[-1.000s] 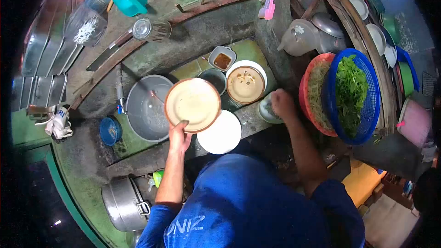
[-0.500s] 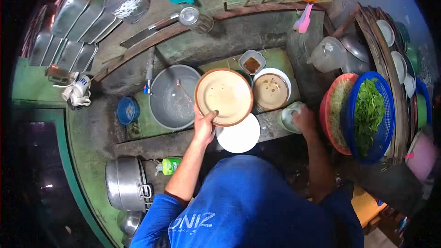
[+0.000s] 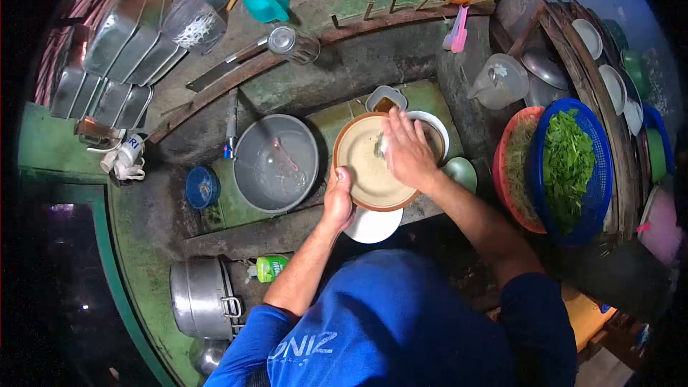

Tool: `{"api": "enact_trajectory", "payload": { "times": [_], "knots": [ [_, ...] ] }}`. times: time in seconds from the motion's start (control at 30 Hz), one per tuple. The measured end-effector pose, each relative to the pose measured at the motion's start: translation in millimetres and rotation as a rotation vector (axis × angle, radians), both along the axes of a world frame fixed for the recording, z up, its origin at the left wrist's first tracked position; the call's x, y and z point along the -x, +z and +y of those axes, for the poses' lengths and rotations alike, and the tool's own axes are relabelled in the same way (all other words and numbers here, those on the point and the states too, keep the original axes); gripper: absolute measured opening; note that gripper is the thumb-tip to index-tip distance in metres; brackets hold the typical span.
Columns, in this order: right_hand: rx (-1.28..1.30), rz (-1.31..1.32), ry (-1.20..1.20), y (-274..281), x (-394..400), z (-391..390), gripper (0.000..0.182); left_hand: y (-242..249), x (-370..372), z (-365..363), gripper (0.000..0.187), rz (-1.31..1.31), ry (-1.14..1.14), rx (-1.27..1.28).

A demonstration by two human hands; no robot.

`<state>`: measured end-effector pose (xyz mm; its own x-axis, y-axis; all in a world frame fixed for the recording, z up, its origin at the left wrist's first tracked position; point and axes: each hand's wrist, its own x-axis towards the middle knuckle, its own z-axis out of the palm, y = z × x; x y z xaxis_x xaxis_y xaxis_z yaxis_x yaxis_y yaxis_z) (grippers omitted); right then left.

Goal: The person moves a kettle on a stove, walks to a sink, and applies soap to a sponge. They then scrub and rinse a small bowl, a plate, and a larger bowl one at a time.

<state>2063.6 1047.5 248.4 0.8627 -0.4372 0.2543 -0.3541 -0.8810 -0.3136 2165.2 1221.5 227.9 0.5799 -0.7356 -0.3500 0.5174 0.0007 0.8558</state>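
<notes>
My left hand (image 3: 338,199) grips the near-left rim of a cream plate with a brown edge (image 3: 363,179), thumb on top. My right hand (image 3: 411,149) lies over the plate's right side with fingers extended, pressing something whitish and grey-green (image 3: 380,145) against its surface. Most of that thing is hidden under the palm. Below the plate, a white plate (image 3: 375,226) shows in part. A pale green bowl (image 3: 461,173) sits right of the held plate. Behind it, a stack with a white rim (image 3: 442,129) and a small grey dish with brown contents (image 3: 387,97) are partly covered.
A large grey basin (image 3: 276,165) containing water stands left, beneath a tap (image 3: 231,129), with a small blue bowl (image 3: 202,186) beside it. Blue (image 3: 608,172) and red (image 3: 505,193) baskets hold vegetables at right. A metal pot (image 3: 195,297) and green pouch (image 3: 271,269) are lower left.
My right hand has moved left from the pale green bowl onto the plate, bringing something whitish with it. The held plate has shifted slightly right and down in view.
</notes>
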Motion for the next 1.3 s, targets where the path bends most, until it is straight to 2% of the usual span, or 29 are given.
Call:
{"api": "enact_trajectory", "payload": {
  "times": [0.03, 0.07, 0.1, 0.13, 0.17, 0.23, 0.3, 0.37, 0.4, 0.43, 0.47, 0.5, 0.53, 0.57, 0.6, 0.67, 0.7, 0.73, 0.8, 0.83, 0.9, 1.03, 1.1, 1.13, 1.17, 1.23, 1.27, 1.3],
  "knots": [
    [-0.074, -0.034, -0.079, 3.7, -12.4, 0.6, 0.068, -9.1, -0.5, -3.3, 0.053, -0.132, -0.026, 0.011],
    [-0.118, -0.077, -0.032, 6.2, -25.1, 13.1, 0.067, -17.3, -0.9, -6.8, 0.053, -0.265, -0.042, 0.02],
    [-0.162, -0.12, 0.015, 7.1, -36.3, 29.0, 0.067, -10.5, -0.3, -11.4, 0.053, -0.168, -0.019, 0.01],
    [-0.43, -0.238, 0.204, 4.8, -39.9, 46.1, 0.067, 2.2, -3.6, -12.1, 0.053, -0.069, 0.006, 0.06],
    [-0.435, -0.239, 0.208, 2.8, -34.1, 45.7, 0.067, 12.2, -10.2, -7.2, 0.054, 0.03, 0.031, 0.104],
    [-0.21, 0.108, 0.351, 1.6, -11.4, 30.4, 0.065, 25.9, -18.2, 3.7, 0.053, 0.001, 0.005, 0.101],
    [-0.053, 0.064, 0.082, 7.5, -13.0, 5.6, 0.069, 22.9, -13.3, 7.2, 0.053, -0.07, 0.017, 0.061],
    [-0.031, -0.084, -0.095, 9.9, -42.3, 11.0, 0.071, 8.8, 1.5, 0.9, 0.053, -0.209, 0.045, -0.004],
    [-0.181, -0.22, 0.095, 31.8, -46.6, 25.7, 0.07, 8.7, 2.0, -0.7, 0.053, -0.072, 0.057, 0.039],
    [-0.271, -0.202, 0.19, 32.4, -47.0, 40.2, 0.071, 10.1, -0.9, -5.2, 0.053, 0.06, 0.067, 0.084],
    [-0.368, -0.178, 0.281, 33.2, -47.5, 54.7, 0.071, 23.0, -7.6, -5.0, 0.054, 0.038, 0.087, 0.121],
    [-0.271, -0.069, 0.37, 34.1, -33.5, 49.9, 0.07, 40.4, -15.0, 0.5, 0.055, 0.018, 0.11, 0.152],
    [-0.215, -0.021, 0.329, 24.1, -24.9, 37.4, 0.07, 49.6, -21.8, 6.3, 0.055, 0.077, 0.1, 0.066],
    [-0.156, 0.027, 0.291, 15.1, -20.7, 22.7, 0.069, 39.1, -29.7, 11.5, 0.055, -0.091, 0.068, 0.11],
    [-0.022, 0.129, 0.154, 18.9, -19.1, 10.1, 0.063, 34.4, -28.7, 12.5, 0.055, -0.127, 0.084, 0.078],
    [-0.015, -0.024, 0.029, 16.6, -33.6, -3.2, 0.063, 46.9, -8.0, 9.4, 0.056, -0.13, 0.081, 0.029],
    [-0.028, -0.12, -0.015, 18.8, -44.0, -0.8, 0.063, 24.2, -7.1, 7.5, 0.055, -0.233, 0.091, 0.091],
    [-0.054, -0.172, -0.039, 14.5, -54.7, 4.7, 0.063, 26.5, -6.0, 4.4, 0.054, -0.23, 0.088, 0.123],
    [-0.075, -0.119, 0.026, 8.2, -44.4, 14.5, 0.062, 34.3, -8.2, 3.2, 0.049, -0.259, 0.072, 0.172],
    [-0.094, -0.076, 0.098, 7.5, -43.7, 18.1, 0.061, 42.9, -11.2, 8.4, 0.048, -0.172, 0.069, 0.172],
    [-0.041, -0.129, 0.018, 7.8, -21.8, 3.2, 0.063, 52.3, -15.2, 10.5, 0.048, -0.271, 0.094, 0.142],
    [-0.004, -0.392, -0.065, 15.7, -37.2, 6.1, 0.057, 36.2, -6.0, 3.4, 0.054, -0.185, 0.071, 0.179],
    [-0.243, -0.425, -0.063, 30.9, -51.8, 26.9, 0.053, 38.5, 6.4, -1.8, 0.054, -0.269, 0.034, 0.126],
    [-0.203, -0.406, 0.03, 40.1, -51.3, 38.1, 0.047, 41.1, 6.5, -7.2, 0.051, -0.226, 0.102, 0.152],
    [-0.188, -0.369, 0.163, 31.4, -46.6, 46.9, 0.043, 15.3, -10.6, -0.6, 0.048, -0.195, 0.129, 0.0],
    [-0.115, -0.31, 0.307, 14.4, -32.2, 37.6, 0.041, 50.3, -17.0, -3.5, 0.049, -0.051, 0.126, 0.218],
    [-0.182, -0.303, 0.28, 2.6, -26.9, 20.7, 0.038, 53.5, -20.3, -1.3, 0.05, -0.036, 0.133, 0.19],
    [-0.083, -0.169, 0.135, 14.4, -18.5, 7.6, 0.041, 48.5, -19.8, -0.9, 0.05, -0.04, 0.139, 0.193]
  ]
}}
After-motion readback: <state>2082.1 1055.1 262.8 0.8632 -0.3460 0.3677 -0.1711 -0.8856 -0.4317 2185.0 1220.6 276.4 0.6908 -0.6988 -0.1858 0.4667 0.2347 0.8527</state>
